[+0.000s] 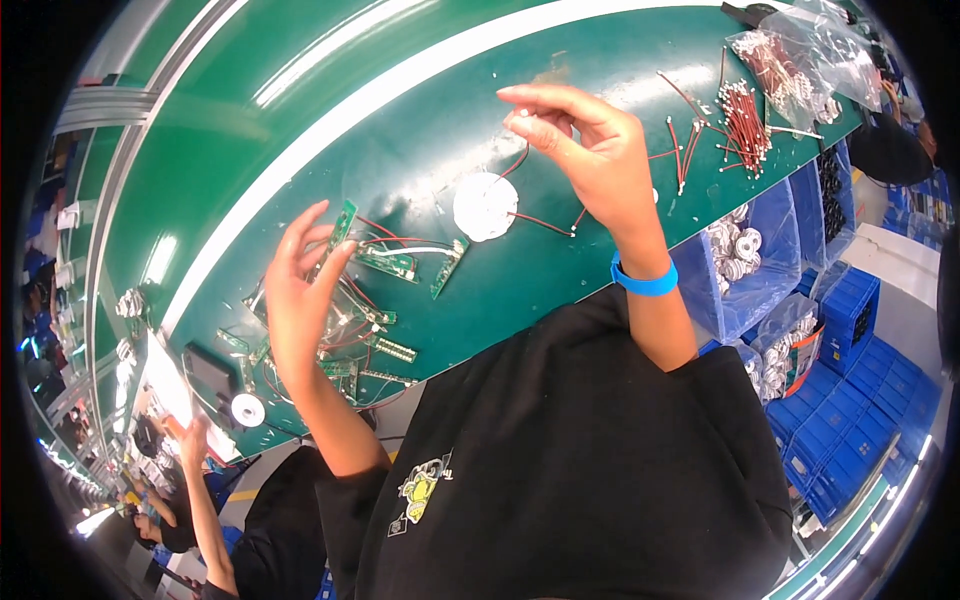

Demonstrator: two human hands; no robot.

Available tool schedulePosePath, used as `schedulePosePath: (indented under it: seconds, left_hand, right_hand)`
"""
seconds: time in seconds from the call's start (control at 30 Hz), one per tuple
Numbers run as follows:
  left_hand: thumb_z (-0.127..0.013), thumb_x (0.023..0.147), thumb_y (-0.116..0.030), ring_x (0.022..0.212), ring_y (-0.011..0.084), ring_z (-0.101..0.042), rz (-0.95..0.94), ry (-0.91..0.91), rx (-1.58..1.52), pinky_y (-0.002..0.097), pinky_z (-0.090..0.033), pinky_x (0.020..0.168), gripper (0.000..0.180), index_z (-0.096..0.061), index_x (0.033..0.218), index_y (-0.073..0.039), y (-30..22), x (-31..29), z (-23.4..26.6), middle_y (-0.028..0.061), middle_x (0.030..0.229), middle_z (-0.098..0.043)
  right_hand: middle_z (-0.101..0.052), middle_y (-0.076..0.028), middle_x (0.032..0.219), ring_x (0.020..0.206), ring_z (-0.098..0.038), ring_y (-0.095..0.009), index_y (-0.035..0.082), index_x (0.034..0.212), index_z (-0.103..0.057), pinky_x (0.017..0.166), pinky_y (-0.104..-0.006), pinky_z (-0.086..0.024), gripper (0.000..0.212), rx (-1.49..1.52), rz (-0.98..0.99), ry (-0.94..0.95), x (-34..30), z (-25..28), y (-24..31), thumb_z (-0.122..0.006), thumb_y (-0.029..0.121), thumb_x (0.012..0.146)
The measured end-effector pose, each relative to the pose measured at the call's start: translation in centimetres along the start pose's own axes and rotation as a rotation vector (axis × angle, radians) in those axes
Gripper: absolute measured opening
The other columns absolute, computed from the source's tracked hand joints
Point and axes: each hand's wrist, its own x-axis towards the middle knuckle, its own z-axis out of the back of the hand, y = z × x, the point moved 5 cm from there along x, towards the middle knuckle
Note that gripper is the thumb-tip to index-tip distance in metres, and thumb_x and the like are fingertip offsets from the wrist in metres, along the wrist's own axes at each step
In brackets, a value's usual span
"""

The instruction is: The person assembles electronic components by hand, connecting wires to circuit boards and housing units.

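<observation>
A narrow green circuit board point(341, 232) is pinched between the thumb and fingers of my left hand point(297, 290). Red wires run from it toward another small green board point(449, 268) on the bench. My right hand point(597, 150), with a blue band at the wrist, is raised over the bench. Its thumb and index finger close around a small white wire connector point(523, 114). The red wire point(517, 160) below these fingers leads to a white round part point(485, 208) lying between my hands. A second red wire point(543, 222) stretches right from that part, its connector end on the bench.
More circuit boards point(393, 348) with wires lie by my left forearm. Several red wires point(742, 125) are heaped at the far right beside a clear plastic bag point(820, 55). Blue bins point(700, 285) with white round parts stand along the bench's right edge. A co-worker's hand point(190, 440) is at lower left.
</observation>
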Motion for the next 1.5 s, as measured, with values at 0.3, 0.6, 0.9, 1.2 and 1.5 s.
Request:
schedulePosePath:
  seconds: [0.3,0.6,0.9,1.2,1.5]
  left_hand:
    - [-0.070,0.090,-0.009,0.094,0.0144,-0.067,-0.125,-0.244,-0.060,0.0219,-0.049,0.076,0.043,-0.057,0.129,0.001,0.8,-2.7,-1.4,0.0081,0.110,-0.063]
    - [-0.069,0.091,-0.011,0.068,0.0097,-0.064,-0.096,-0.282,-0.131,0.0201,-0.041,0.054,0.042,-0.051,0.127,0.002,1.3,-4.2,-0.9,0.0059,0.092,-0.066]
    - [-0.059,0.099,-0.023,0.061,0.0131,-0.064,-0.057,-0.185,-0.336,0.0213,-0.038,0.043,0.034,-0.048,0.122,-0.001,1.9,-3.8,-2.3,0.0065,0.087,-0.064]
    - [-0.048,0.103,-0.022,0.085,0.0239,-0.069,-0.328,-0.166,-0.742,0.0284,-0.048,0.062,0.034,-0.044,0.130,-0.002,1.4,-3.2,-0.6,0.0120,0.102,-0.062]
    - [-0.049,0.102,-0.018,0.114,0.0212,-0.059,-0.171,-0.290,-0.503,0.0363,-0.045,0.102,0.032,-0.055,0.126,0.002,3.7,-2.7,0.2,0.0132,0.119,-0.063]
  right_hand:
    - [-0.063,-0.020,0.115,0.072,-0.067,-0.029,-0.004,0.125,-0.056,0.063,-0.0396,-0.055,0.044,-0.439,0.277,0.118,-9.0,-8.6,4.1,-0.065,0.007,0.083]
    - [-0.063,-0.009,0.074,0.073,-0.065,-0.025,0.005,0.080,-0.061,0.059,-0.0361,-0.051,0.011,-0.809,0.499,0.286,-8.9,-13.5,-0.9,-0.064,0.006,0.070]
    - [-0.060,-0.002,0.071,0.078,-0.054,-0.017,0.003,0.085,-0.065,0.069,-0.0301,-0.041,0.017,-0.939,0.742,0.433,-14.9,-18.6,-1.8,-0.061,0.016,0.073]
    - [-0.057,-0.006,0.083,0.080,-0.056,-0.024,-0.004,0.110,-0.062,0.074,-0.0350,-0.042,0.039,-1.053,0.545,0.417,-13.4,-15.4,-0.4,-0.065,0.021,0.080]
    - [-0.068,-0.014,0.093,0.087,-0.065,-0.027,0.002,0.102,-0.068,0.076,-0.0375,-0.051,0.021,-0.545,0.375,-0.241,-1.2,-3.4,1.7,-0.071,0.013,0.084]
